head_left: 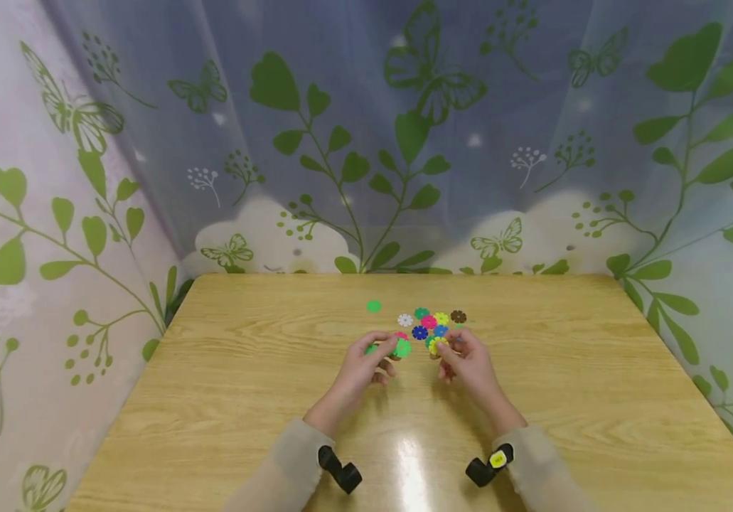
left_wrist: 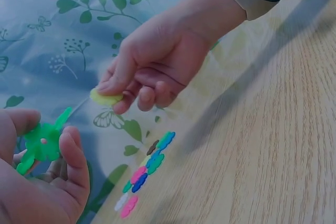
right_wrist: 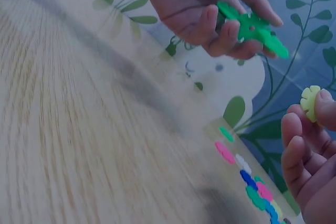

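Between thumb and fingers my left hand [head_left: 361, 366] holds a cluster of bright green snowflake discs [left_wrist: 43, 141] joined together, raised off the table. In the right wrist view, discs stick out at angles on both sides of the cluster. My right hand [head_left: 473, 364] pinches a single yellow snowflake disc [right_wrist: 311, 103] by its edge, with the thumb on top. The two hands face each other with a gap between the yellow disc and the green cluster. Both are above the near side of the loose discs.
Loose discs lie on the wooden table [head_left: 244, 398] beyond the hands: white [head_left: 405, 320], dark blue [head_left: 419, 333], brown [head_left: 458, 316], pink [head_left: 428, 322] and others. One green disc [head_left: 374, 306] lies apart, farther left. A patterned curtain [head_left: 366, 142] hangs behind the table.
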The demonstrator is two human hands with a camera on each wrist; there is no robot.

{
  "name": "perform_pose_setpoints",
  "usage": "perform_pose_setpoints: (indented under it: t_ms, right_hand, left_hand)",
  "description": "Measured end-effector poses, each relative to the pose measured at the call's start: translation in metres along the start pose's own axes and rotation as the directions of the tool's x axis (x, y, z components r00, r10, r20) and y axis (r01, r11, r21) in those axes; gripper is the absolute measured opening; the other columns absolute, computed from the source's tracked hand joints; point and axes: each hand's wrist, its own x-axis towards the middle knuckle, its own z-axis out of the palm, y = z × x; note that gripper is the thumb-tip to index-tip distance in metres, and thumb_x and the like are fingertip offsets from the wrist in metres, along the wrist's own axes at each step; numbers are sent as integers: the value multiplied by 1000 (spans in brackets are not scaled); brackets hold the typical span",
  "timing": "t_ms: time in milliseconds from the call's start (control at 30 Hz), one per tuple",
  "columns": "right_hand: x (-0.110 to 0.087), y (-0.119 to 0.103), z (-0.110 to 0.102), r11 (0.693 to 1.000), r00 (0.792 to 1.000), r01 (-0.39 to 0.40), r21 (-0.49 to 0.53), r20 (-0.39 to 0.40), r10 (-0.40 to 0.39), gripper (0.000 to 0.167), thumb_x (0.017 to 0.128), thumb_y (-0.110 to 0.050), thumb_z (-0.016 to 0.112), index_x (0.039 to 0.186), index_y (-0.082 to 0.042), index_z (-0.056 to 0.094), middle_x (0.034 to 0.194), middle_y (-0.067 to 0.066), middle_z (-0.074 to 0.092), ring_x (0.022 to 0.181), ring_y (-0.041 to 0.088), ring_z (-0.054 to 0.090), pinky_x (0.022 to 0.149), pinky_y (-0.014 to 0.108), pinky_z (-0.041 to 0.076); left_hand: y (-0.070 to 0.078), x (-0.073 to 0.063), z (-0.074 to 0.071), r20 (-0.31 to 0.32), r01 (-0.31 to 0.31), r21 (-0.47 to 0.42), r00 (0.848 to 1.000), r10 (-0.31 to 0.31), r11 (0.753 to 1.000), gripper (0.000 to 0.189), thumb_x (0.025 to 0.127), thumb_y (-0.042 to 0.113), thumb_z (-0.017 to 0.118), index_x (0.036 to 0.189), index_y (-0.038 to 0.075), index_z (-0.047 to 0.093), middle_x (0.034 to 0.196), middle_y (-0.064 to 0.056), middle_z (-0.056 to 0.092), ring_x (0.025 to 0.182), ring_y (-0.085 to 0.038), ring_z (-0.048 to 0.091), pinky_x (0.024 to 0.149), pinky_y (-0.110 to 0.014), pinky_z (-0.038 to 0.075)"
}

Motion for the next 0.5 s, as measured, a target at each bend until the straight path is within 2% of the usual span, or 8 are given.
perform_pose_setpoints:
  t_ms: [100, 200, 367, 500]
  right_hand:
    - [-2, -5, 6, 1000, 999, 25, -3, 26, -25, 18, 93, -8, 57, 99, 7, 49, 81, 25, 63, 48, 15, 55, 39, 23, 45]
    - [-3, -10, 12, 999, 999, 34, -11, 39, -33, 16, 92, -8, 58, 98, 7, 52, 83, 27, 63, 49, 14, 55, 40, 23, 45]
    - [-5, -15, 19, 999, 998, 48, -5, 30, -47, 15, 91, -5, 59, 97, 8, 53, 86, 32, 61, 49, 14, 54, 41, 22, 44]
    - [-6, -18, 24, 997, 997, 72, -23, 9, -72, 5, 90, 2, 57, 93, 6, 54, 83, 30, 61, 48, 14, 53, 40, 21, 44]
  left_hand:
    - [0, -1, 1, 13, -6, 6, 1000, 6, 1000, 42, 88, 40, 62, 115, 9, 59, 99, -22, 60, 62, -14, 57, 49, -20, 48]
    - [1, -1, 1, 19, -15, 15, 1000, 14, 1000, 39, 89, 37, 62, 115, 8, 59, 95, -17, 60, 62, -14, 57, 48, -20, 48]
    - [3, -2, 4, 32, -25, 6, 999, 24, 1000, 37, 91, 32, 60, 115, 4, 58, 91, -11, 60, 61, -13, 57, 47, -19, 47]
    - [4, -2, 7, 46, -24, -4, 999, 24, 1000, 38, 92, 30, 60, 117, 2, 57, 90, -10, 59, 60, -13, 56, 48, -19, 47]
